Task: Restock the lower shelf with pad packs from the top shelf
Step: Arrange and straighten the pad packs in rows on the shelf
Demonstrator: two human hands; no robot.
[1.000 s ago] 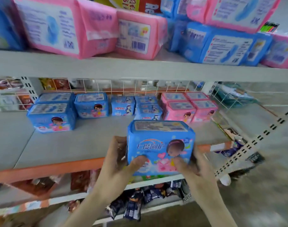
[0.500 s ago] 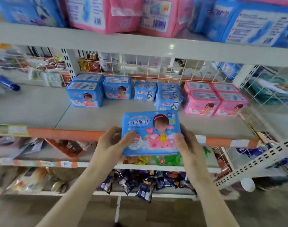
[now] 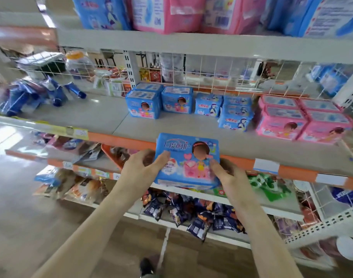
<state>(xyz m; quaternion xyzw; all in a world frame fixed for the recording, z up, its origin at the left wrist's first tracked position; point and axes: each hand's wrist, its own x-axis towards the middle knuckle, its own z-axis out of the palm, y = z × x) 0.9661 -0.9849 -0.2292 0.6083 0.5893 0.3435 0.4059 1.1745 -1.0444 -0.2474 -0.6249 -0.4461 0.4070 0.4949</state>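
A blue pad pack (image 3: 186,159) with a cartoon girl on its front is held upright between both hands, in front of the orange edge of the lower shelf (image 3: 131,127). My left hand (image 3: 140,169) grips its left side with the thumb on the front. My right hand (image 3: 226,173) grips its right side the same way. On the lower shelf stand blue packs (image 3: 144,104) at the back left of centre, smaller blue packs (image 3: 234,114) in the middle and pink packs (image 3: 304,121) on the right. The top shelf (image 3: 191,44) carries large pink and blue packs (image 3: 167,14).
A white wire grid (image 3: 211,71) backs the lower shelf. Blue tubes (image 3: 51,94) lie on the shelf section to the left. Below, further shelves hold dark snack bags (image 3: 191,213) and green packets (image 3: 269,186). The floor opens to the left.
The view has swung left and down a little. The blue pack has dropped from above the shelf edge to just in front of it, still held by both hands.
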